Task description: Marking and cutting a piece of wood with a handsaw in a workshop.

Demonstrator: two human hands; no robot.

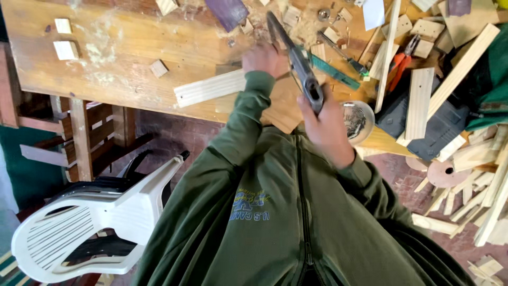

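My right hand (327,128) grips the grey metal handle of a handsaw (297,59), whose blade runs up and away across the wooden workbench (132,47). My left hand (265,59) presses down on a pale grooved wooden strip (210,88) that lies flat near the bench's front edge. The saw blade sits just to the right of my left hand, blurred by motion. Both arms wear green sleeves.
Small wood blocks (66,50), sawdust, red-handled pliers (400,64), a green-handled tool (333,71), a purple piece (227,11) and long slats (418,103) litter the bench. A round metal bowl (357,121) sits by my right hand. A white plastic chair (90,222) stands lower left; offcuts (481,190) pile at right.
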